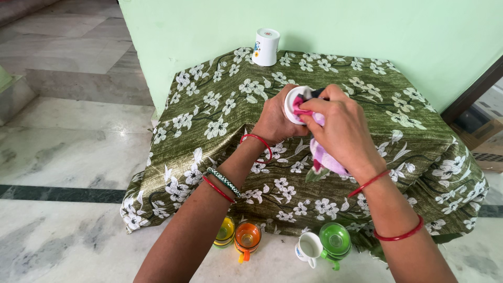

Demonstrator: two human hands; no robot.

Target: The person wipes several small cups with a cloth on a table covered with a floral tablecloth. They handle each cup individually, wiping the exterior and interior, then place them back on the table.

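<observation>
Pale green wall and grey marble floor (63, 152) frame a low table (220, 120) draped in an olive cloth printed with white flowers. Above its middle, the left hand (273, 121) wraps around the body of a white cup (293, 102), fingers closed on it so it stays steady. The cup lies tipped on its side, its long axis roughly level and slanting from the left hand towards the right; the round mouth faces the right hand, which judging by the grip lets the cloth get inside. The right hand (340, 131) is closed on a pink and white rag (322, 154), its fingertips pressing a bunched end into the cup's mouth while the rest hangs down under the palm.

At the table's far edge, near the wall, another white mug (265, 47) stands upside down. On the floor at the near side sit a yellow cup (225, 231), an orange cup (247, 237), a white cup with handle (309, 247) and a green cup (334, 239), all mouth up, close together in a row.
</observation>
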